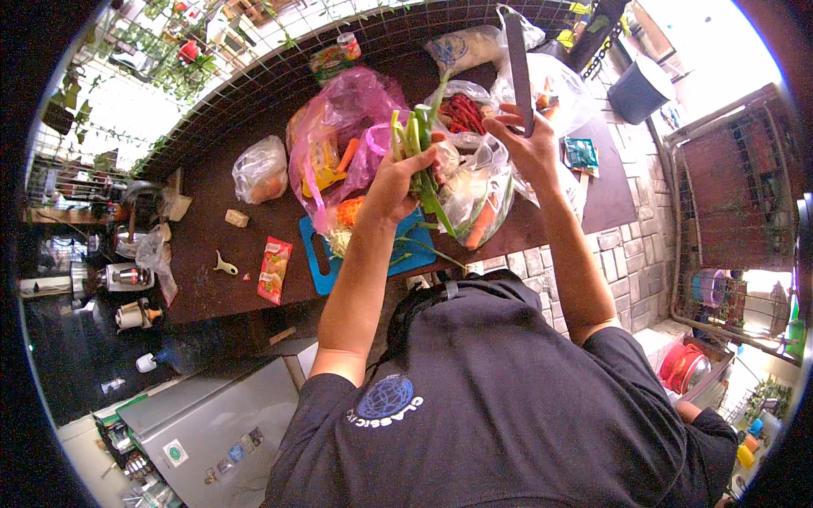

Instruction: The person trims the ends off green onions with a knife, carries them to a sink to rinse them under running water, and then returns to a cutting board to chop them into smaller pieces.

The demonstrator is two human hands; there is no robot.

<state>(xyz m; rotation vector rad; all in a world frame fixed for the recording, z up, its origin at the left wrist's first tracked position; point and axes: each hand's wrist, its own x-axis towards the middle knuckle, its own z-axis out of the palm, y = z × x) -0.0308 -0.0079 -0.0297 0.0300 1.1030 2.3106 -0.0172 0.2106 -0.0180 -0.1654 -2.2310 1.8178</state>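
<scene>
My left hand [401, 181] is closed around a bunch of green leafy stalks [419, 140], held up over the table's near part. In my right hand [527, 136] is a knife [520, 70] with a broad dark blade pointing away from me. Partly behind my left forearm lies a blue cutting board [314, 251] with shredded orange and pale vegetables [346, 219] and loose green stems on it. Between my hands are a clear bag with a carrot [481, 222] and pale produce, and a bag of red chillies [462, 113].
The dark table [209, 279] also bears a pink plastic bag [349, 95], a tied clear bag [260, 170], a tan block [237, 218], a peeler [225, 263], a red packet [275, 270] and green sachets [580, 154]. A wire mesh borders its far side.
</scene>
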